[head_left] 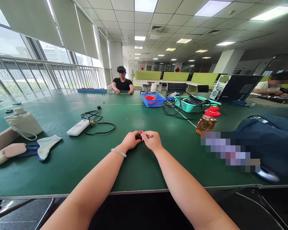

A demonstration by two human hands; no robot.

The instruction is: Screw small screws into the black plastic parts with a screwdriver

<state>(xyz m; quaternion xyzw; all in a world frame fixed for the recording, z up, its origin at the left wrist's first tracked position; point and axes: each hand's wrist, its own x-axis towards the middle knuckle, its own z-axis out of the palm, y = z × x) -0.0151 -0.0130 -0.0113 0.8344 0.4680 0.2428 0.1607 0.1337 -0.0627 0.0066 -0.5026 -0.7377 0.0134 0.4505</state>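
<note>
Ideally, the small dark object [138, 136], pinched above the green tabletop [139, 174] by curled fingers of the left hand [131, 141], is braced; the gold-ended stick [150, 135], gripped likewise by the right hand [154, 141], is guided lightly.

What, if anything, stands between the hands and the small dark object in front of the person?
Nothing visible does. The left hand holds the small dark object, and the right hand, gripping a pen-like tool, is right beside it. A black cable lies off to the left, clear of both.
</note>
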